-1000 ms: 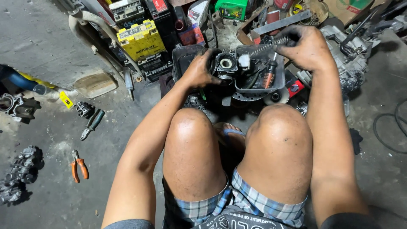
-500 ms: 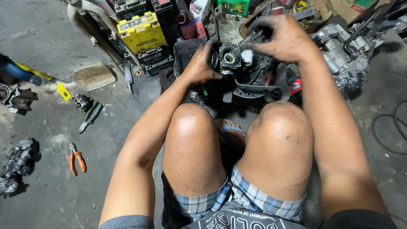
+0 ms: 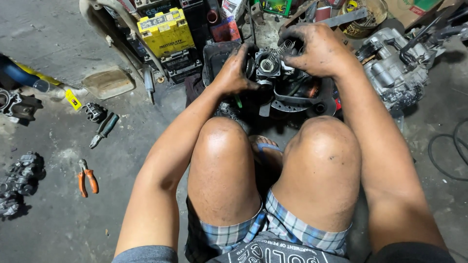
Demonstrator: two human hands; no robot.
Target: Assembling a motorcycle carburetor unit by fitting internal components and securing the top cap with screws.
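While the person squats on the concrete floor [image 3: 58, 29], both greasy hands work on a small metal engine part [image 3: 269, 68] held just above a dark tray of parts [image 3: 292, 95] in front of the knees. The left hand [image 3: 235, 70] cups the part's left side, its grip pressed around the housing with the fingers curled behind it. The right hand [image 3: 319, 48] comes over from the other side, its grip pinching a coil spring [image 3: 277, 53] that slants up and to the right out of the part's round opening. Spring and part touch; both hands touch the part.

Behind the hands stands a yellow battery [image 3: 165, 31] among darker battery boxes. An engine block [image 3: 397, 73] lies on the floor to the right of the right forearm, near the tray. On the floor to the left, well apart from the hands, lie orange-handled pliers [image 3: 87, 178], green-handled pliers [image 3: 104, 129] and a carburettor [image 3: 22, 178] at the frame's edge. A black cable [image 3: 446, 151] curves along the floor at the far right. Between the knees a blue-strapped sandal [image 3: 265, 148] shows on 1 foot.
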